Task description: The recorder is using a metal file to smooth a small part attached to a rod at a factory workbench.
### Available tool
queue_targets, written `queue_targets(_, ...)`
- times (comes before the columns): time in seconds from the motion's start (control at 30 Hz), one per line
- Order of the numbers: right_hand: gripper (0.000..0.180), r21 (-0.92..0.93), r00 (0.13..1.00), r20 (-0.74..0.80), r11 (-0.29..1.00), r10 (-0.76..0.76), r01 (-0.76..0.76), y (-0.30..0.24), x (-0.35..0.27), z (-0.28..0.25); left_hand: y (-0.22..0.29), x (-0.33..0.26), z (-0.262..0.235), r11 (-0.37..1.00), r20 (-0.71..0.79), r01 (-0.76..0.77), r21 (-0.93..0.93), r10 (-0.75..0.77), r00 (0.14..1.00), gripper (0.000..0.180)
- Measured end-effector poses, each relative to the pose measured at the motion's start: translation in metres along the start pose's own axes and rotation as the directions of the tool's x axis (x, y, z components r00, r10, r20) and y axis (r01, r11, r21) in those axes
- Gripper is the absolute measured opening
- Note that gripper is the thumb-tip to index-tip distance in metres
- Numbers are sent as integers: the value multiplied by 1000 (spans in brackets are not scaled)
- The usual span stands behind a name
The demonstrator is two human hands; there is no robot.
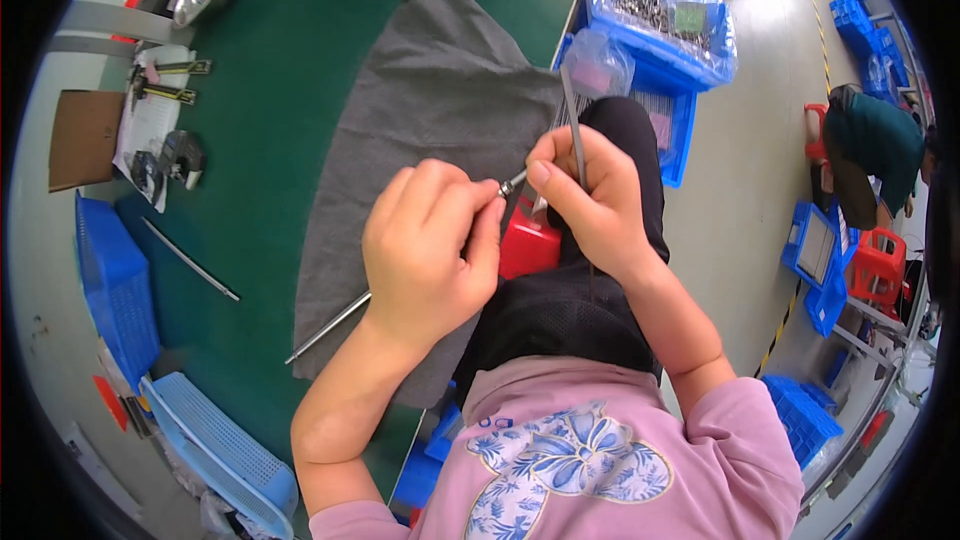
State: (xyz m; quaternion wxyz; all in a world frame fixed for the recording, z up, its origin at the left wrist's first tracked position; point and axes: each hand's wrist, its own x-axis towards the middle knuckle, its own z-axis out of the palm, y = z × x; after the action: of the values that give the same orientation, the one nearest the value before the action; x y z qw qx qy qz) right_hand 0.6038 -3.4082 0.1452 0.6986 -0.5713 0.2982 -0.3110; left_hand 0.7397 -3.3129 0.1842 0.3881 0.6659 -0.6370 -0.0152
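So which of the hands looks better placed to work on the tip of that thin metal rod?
Probably the right hand: its fingertips sit right at the tip of the thin metal rod, already pinching tweezers. The left hand is wrapped around the rod, steadying it.

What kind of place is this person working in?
Probably a small-parts assembly workshop. Blue plastic bins hold bagged metal parts, a green worktable carries hand tools, and the left hand and right hand work on a thin metal rod.

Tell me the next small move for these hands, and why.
Probably ease the tweezers in the right hand down onto the tip of the thin metal rod pinched by the left hand: both tips nearly meet above the grey cloth.
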Motion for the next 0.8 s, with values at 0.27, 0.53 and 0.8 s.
queue_targets(0.27, 10, -179, 992, 16, 976, -122, 123, 23, -13, 0, -3, -28, 6, 994, -51, -55, 95, 60, 997, 11)
queue_targets(0.53, 11, -156, 985, 45, 973, -165, 170, 15, -22, -5, 9, -32, 3, 987, -102, -117, 106, 128, 986, 17)
queue_targets(0.8, 5, -202, 908, 171, 888, -383, 412, -29, -25, 13, 65, -59, -32, 936, -102, 306, -173, -327, 940, 24)
